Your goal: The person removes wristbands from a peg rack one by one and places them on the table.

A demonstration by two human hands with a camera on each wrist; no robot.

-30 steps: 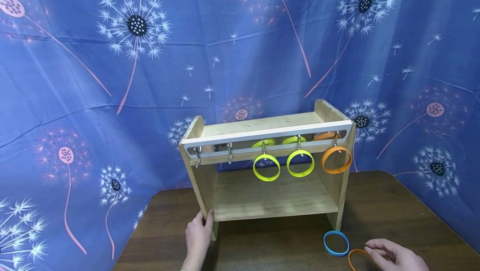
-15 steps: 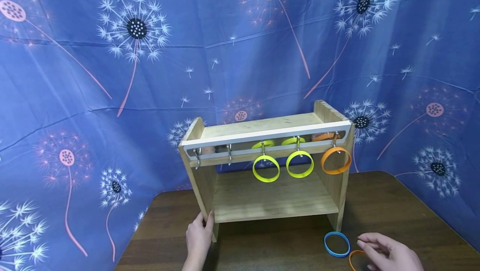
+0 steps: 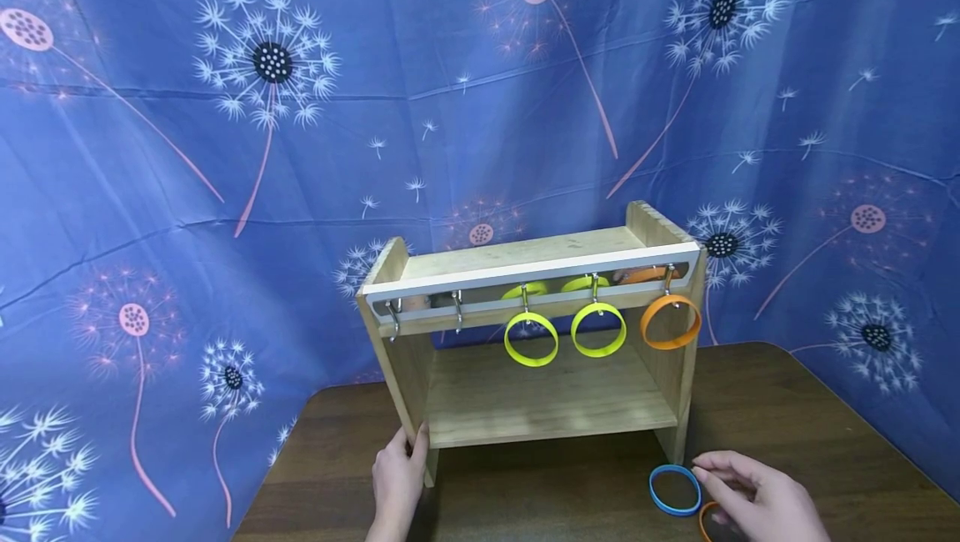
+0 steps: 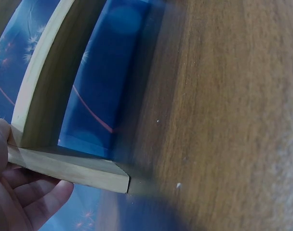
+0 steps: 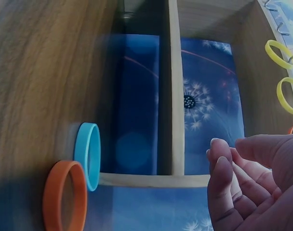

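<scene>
My left hand point(image 3: 397, 475) grips the lower left side panel of a small wooden shelf point(image 3: 551, 396); the left wrist view shows its fingers curled under the panel's edge. A blue wristband point(image 3: 677, 512) lies on the table by the shelf's right foot. Overlapping it slightly in the head view is an orange wristband point(image 3: 702, 519), partly hidden by my right hand point(image 3: 768, 496). That hand hovers beside both bands, fingers loosely bent, thumb apart from the fingertips, holding nothing. In the right wrist view, the blue band point(image 5: 81, 149) and orange band point(image 5: 52, 197) are away from the fingers.
A metal hook rail point(image 3: 487, 300) runs along the shelf's upper front. Two yellow bands, one yellow band point(image 3: 531, 363) left of the other, and an orange band point(image 3: 671, 345) hang from it. Two left hooks point(image 3: 458, 313) bear nothing. A patterned blue cloth point(image 3: 450, 108) hangs behind the table point(image 3: 810, 417).
My right hand has moved left and slightly up in the head view, towards the blue band, covering more of the orange one. My left hand keeps its hold on the shelf.
</scene>
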